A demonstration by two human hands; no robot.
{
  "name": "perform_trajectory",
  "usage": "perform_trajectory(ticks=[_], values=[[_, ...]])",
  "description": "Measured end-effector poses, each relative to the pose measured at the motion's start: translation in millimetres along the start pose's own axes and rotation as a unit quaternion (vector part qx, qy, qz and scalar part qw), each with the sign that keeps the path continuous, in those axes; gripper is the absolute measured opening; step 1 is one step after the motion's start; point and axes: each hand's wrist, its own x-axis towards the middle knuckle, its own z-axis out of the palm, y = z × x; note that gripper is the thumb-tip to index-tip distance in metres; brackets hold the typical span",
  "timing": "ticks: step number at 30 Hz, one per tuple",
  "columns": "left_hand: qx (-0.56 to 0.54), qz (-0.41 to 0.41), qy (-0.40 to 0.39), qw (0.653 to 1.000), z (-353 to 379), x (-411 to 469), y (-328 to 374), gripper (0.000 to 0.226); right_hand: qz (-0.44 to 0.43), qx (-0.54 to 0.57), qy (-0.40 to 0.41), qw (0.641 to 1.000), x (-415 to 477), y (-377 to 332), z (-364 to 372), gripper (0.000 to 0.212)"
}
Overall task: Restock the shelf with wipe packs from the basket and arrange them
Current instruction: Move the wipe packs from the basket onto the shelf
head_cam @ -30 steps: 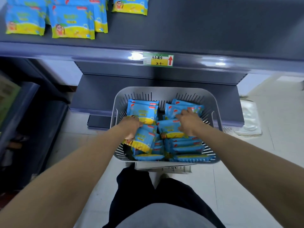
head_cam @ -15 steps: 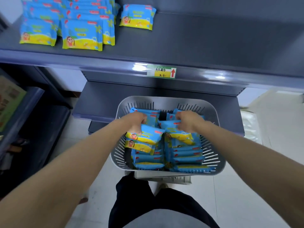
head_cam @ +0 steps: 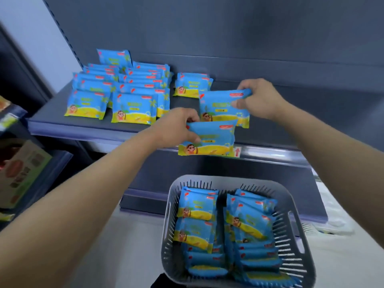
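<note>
Wipe packs (head_cam: 214, 138) gripped by left hand (head_cam: 176, 127) and right hand (head_cam: 259, 98); lettering unreadably blurred.

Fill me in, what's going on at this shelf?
A person is restocking wipes, one pack per grip. The left grip holds the lower wipe pack in front of the shelf edge. The right grip pinches the upper wipe pack by its top edge over the shelf, right of the stocked wipe packs. Neither pack has been released yet. The grey basket below holds many spare packs.
</note>
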Motion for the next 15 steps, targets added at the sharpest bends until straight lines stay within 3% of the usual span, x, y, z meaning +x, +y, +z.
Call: perform_trajectory(ticks=[3, 8, 15], values=[[-0.009, 0.003, 0.027, 1.000, -26, 15, -9, 0.029, 0.014, 0.020, 0.030, 0.999, 44, -8, 20, 0.017], [0.037, -0.001, 0.041, 0.998, -43, 49, -32, 0.029, 0.047, 0.044, -0.024, 0.998, 104, -3, 58, 0.019], [0.122, 0.012, 0.022, 0.992, -48, 102, -59, 0.032, 0.058, -0.040, -0.033, 0.997, 166, 8, 72, 0.038]])
